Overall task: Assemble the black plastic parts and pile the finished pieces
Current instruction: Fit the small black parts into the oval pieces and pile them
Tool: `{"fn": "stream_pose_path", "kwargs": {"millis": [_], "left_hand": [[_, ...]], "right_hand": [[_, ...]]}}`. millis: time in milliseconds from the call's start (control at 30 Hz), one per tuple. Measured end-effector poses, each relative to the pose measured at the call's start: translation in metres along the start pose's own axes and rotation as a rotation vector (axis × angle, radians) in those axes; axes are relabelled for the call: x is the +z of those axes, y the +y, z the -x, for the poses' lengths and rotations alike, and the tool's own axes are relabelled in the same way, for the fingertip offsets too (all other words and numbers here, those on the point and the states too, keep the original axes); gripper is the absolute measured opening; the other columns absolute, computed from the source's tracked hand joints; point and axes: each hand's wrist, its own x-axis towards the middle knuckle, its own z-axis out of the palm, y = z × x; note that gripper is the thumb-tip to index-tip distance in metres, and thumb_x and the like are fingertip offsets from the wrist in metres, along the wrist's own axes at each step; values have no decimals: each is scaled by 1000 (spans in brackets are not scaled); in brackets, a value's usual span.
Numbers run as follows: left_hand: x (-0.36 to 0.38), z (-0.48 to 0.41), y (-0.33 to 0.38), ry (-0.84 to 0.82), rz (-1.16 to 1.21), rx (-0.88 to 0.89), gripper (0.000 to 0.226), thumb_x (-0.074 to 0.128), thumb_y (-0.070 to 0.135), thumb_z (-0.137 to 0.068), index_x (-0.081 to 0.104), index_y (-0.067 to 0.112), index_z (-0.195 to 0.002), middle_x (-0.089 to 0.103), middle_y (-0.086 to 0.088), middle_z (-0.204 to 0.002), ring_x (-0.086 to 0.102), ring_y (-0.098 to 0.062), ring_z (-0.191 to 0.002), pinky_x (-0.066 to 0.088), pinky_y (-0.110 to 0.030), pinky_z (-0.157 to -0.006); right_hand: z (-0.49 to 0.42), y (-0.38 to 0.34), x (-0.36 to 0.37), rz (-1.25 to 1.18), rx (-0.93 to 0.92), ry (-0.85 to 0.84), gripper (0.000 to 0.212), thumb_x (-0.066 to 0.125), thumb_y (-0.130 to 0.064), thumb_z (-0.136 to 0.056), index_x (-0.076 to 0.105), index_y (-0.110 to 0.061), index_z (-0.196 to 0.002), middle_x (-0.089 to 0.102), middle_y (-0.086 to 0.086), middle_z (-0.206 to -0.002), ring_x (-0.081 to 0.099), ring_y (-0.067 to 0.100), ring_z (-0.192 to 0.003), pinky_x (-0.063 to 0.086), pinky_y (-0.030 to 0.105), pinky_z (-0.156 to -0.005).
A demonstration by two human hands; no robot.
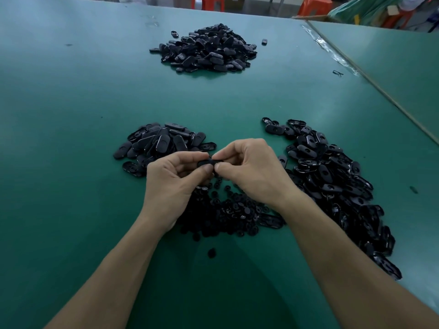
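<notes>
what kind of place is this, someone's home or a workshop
Probably a factory assembly bench, not a home. A wide green table carries big heaps of small black plastic parts, the left hand and right hand pinch one part between them, and orange stools stand beyond the table.

Bare bench [71,103] runs along the left edge and across the middle; far pile [206,48], left pile [156,143] and right pile [332,181] stand in the way elsewhere.
</notes>
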Motion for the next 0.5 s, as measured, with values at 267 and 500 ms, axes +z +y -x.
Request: {"fn": "stream_pose_path", "kwargs": {"millis": [267, 500], "left_hand": [[0, -1, -3, 32, -48, 23, 19, 81, 12, -73, 79, 29, -82, 76, -4, -75, 70, -13, -65, 59, -26, -62], [-3, -6, -6, 152, 71, 92, 24, 64, -3, -93, 74, 19, -91, 71, 2, -78, 67, -14, -73, 55, -22, -67]], "right_hand": [[0, 4, -4, -11, -8, -70, 18, 70, -10, -89, 76, -26, -92, 75, -5, -75, 70, 4, -69, 56, 21, -69], [-3, 21, -14, 228, 41, 174, 30, 59, -5, -96, 71, -21, -119, 70, -4, -107, 62, 2, -87, 46, 5, -81]]}}
